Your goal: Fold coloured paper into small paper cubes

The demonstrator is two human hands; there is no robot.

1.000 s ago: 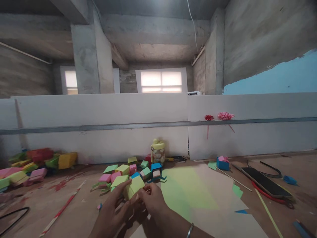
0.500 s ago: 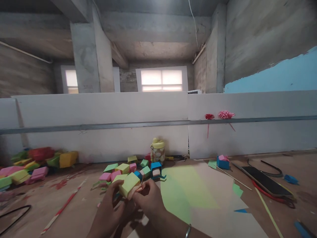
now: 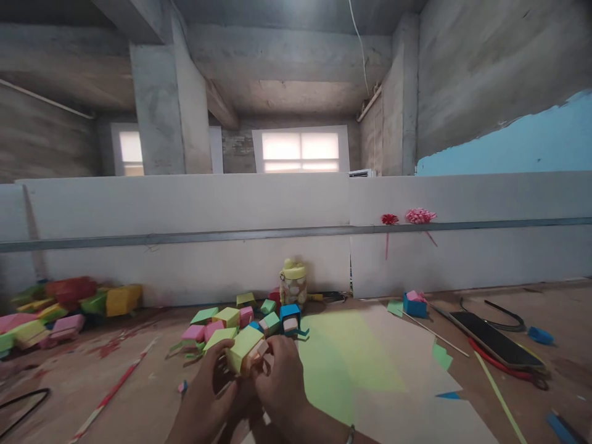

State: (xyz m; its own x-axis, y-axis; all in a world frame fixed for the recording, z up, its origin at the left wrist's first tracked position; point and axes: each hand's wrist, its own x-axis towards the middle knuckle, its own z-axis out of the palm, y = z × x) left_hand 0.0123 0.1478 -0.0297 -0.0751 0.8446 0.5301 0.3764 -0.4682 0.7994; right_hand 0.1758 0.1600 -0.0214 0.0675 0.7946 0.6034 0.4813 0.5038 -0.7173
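Note:
Both my hands hold one yellow-green folded paper box (image 3: 242,346) just above the table, low in the middle of the view. My left hand (image 3: 203,404) grips it from the left and below. My right hand (image 3: 280,385) pinches its right end, where a small pink paper piece (image 3: 258,353) shows at the opening. Right behind the box lies a heap of small paper boxes (image 3: 231,319) in pink, green, yellow and blue.
A yellow-lidded jar (image 3: 293,282) stands against the white partition (image 3: 185,209). Green and beige paper sheets (image 3: 351,357) lie to the right, then a blue box (image 3: 414,304), a phone (image 3: 494,338) and thin sticks. More paper boxes (image 3: 65,305) pile at far left.
My hands have turned the yellow-green box and shifted it slightly left; the pink piece now shows at its right end under my right fingers.

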